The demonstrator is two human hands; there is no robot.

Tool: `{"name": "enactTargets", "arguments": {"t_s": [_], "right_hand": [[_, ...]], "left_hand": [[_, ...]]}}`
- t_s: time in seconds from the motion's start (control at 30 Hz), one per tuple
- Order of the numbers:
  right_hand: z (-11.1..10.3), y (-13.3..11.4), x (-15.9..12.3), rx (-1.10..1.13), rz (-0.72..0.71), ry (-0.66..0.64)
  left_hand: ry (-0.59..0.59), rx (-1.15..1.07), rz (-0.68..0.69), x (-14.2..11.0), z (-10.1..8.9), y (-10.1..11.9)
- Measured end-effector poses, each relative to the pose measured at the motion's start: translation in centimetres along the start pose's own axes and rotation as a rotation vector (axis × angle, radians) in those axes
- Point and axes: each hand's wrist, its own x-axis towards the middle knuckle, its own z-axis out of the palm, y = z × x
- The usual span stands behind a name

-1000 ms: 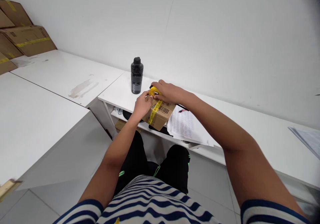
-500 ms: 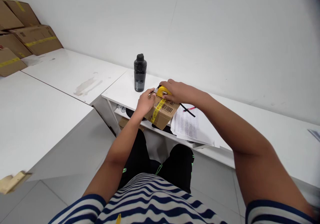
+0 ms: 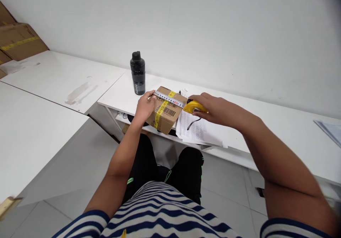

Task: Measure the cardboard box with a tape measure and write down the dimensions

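A small cardboard box (image 3: 170, 115) with yellow tape around it sits at the front edge of the white desk. Across its top lies the pulled-out blade (image 3: 168, 99) of a tape measure, its numbers facing up. My left hand (image 3: 145, 105) pinches the blade's end at the box's left edge. In my right hand (image 3: 210, 106) is the yellow tape measure case (image 3: 194, 106), held just past the box's right edge, its black strap hanging over the papers. My fingers partly cover the case.
A dark shaker bottle (image 3: 137, 75) stands behind the box to the left. Printed sheets (image 3: 198, 133) lie right of the box, with more papers (image 3: 329, 131) at the far right. Taped cartons (image 3: 22, 41) are stacked at the back left. An open shelf runs under the desk.
My right hand has moved right with the tape measure case, drawing the blade out over the box top. My left hand has stayed at the box's left edge.
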Motion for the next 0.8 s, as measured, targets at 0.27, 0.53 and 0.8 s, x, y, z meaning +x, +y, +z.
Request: {"name": "enactTargets", "arguments": {"t_s": [0.27,0.53,0.8], "right_hand": [[0.7,0.8,-1.0,0.053,0.017,0.033],[-0.1,0.8,0.0,0.129,-0.042,0.125],[1.2,-2.8,6.6,0.151,-0.15,0.19]], "left_hand": [[0.004,-0.002,0.022,0.2,-0.1,0.2],[0.003,0.001,0.015,0.5,-0.2,-0.3],[0.005,-0.009,0.042,0.5,-0.2,-0.4]]}}
